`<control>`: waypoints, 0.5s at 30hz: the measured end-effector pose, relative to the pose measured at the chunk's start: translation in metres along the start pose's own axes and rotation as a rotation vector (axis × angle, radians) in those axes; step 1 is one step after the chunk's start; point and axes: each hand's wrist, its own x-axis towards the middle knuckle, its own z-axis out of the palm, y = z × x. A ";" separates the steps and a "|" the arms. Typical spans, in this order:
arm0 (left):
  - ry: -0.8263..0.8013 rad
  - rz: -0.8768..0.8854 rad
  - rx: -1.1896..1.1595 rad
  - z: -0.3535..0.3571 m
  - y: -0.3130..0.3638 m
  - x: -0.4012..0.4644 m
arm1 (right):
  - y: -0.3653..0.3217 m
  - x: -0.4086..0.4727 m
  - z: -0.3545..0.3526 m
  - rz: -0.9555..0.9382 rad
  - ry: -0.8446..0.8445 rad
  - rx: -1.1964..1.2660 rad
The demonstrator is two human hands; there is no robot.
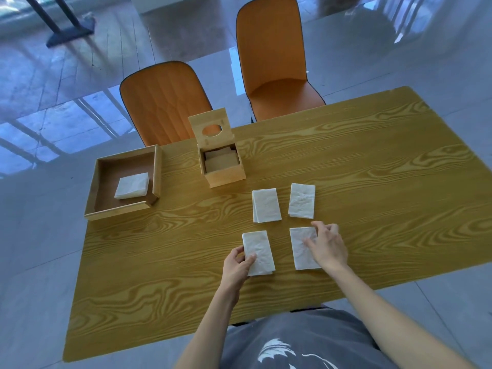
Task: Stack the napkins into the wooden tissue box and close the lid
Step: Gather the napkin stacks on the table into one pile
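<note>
wood-grain worktop (346, 161), four napkins laid out, tissue box (225, 166) with lid (210, 129) up.
left hand (237, 265) pinches the near-left napkin (257, 253) at its edge; right hand (328, 246) rests spread on the near-right napkin (302, 249). no writing readable. another napkin (132, 185) sits in the tray (119, 209).

table (186, 262): glossy wood grain, pretty smooth
napkins (266, 205): crinkly white paper, matt
tissue box (226, 175): pale plain wood
chairs (165, 102): smooth orange leather-look
floor (40, 249): shiny tile
</note>
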 end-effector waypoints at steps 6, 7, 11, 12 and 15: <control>0.006 -0.007 0.020 -0.004 0.004 0.004 | -0.002 0.003 -0.001 0.033 0.003 0.007; 0.008 -0.016 0.020 -0.005 0.004 0.005 | -0.002 0.003 -0.002 0.041 0.006 0.011; 0.006 -0.038 0.009 -0.008 0.005 0.009 | -0.005 0.004 -0.002 0.026 0.009 0.051; 0.003 -0.044 0.002 -0.008 0.006 0.010 | -0.006 0.005 -0.002 0.017 -0.001 0.094; -0.006 -0.069 -0.031 -0.009 0.009 0.010 | -0.012 0.007 -0.004 -0.005 -0.048 0.260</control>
